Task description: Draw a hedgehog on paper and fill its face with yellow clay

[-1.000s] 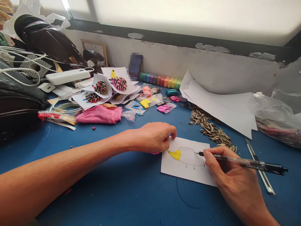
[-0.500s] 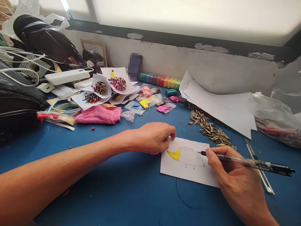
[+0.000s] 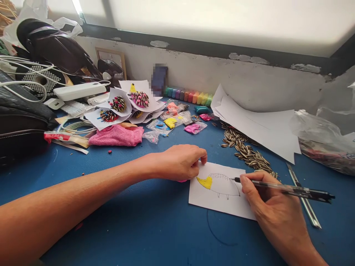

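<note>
A small sheet of white paper [image 3: 219,205] lies on the blue table, bearing a line drawing of a hedgehog [image 3: 224,186] with short strokes along its back and two pairs of legs. Its head is filled with flat yellow clay [image 3: 205,182]. My left hand [image 3: 184,160] is curled, its fingers pressed on the paper's upper left corner. A bit of pink shows beneath that hand. In my right hand [image 3: 274,207] is a black pen with a clear barrel [image 3: 296,191], gripped near its tip. The pen's point is at the hedgehog's upper right outline.
Sunflower seeds [image 3: 249,155] are heaped beyond my right hand, beside blank white sheets [image 3: 257,122]. A utility knife [image 3: 307,207] lies at right. Clay packets [image 3: 177,120], a pink cloth [image 3: 116,135] and finished seed hedgehogs on paper [image 3: 138,98] occupy the back.
My right hand and the pen have shifted slightly left, the pen's rear end most of all. The left hand stays in place on the paper.
</note>
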{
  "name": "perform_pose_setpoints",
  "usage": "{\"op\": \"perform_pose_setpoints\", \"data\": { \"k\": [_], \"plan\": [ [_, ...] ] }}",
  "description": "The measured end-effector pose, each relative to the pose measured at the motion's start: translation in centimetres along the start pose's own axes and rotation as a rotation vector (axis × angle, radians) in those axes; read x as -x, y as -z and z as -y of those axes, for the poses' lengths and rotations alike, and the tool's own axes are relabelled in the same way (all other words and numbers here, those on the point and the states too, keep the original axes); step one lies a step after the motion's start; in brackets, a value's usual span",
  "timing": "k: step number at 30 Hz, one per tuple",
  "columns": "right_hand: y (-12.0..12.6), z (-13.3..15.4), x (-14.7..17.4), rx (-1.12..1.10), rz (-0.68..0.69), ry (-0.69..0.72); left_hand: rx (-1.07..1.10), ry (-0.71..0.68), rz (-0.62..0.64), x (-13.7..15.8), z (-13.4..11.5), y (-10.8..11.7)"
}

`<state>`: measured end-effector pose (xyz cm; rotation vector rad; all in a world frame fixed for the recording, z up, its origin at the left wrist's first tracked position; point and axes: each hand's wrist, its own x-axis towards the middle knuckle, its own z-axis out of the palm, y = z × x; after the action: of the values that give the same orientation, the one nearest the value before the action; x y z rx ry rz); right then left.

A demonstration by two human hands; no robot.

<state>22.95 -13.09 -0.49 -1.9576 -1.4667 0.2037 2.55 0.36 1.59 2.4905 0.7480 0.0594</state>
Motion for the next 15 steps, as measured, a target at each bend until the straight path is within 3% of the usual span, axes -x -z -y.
{"op": "perform_pose_setpoints", "data": {
  "k": [15],
  "plan": [
    [0.16, -0.02, 0.24, -0.075, 0.012, -0.026, 0.009, 0.032, 0.015, 0.21, -0.36, 0.27]
  ]
}}
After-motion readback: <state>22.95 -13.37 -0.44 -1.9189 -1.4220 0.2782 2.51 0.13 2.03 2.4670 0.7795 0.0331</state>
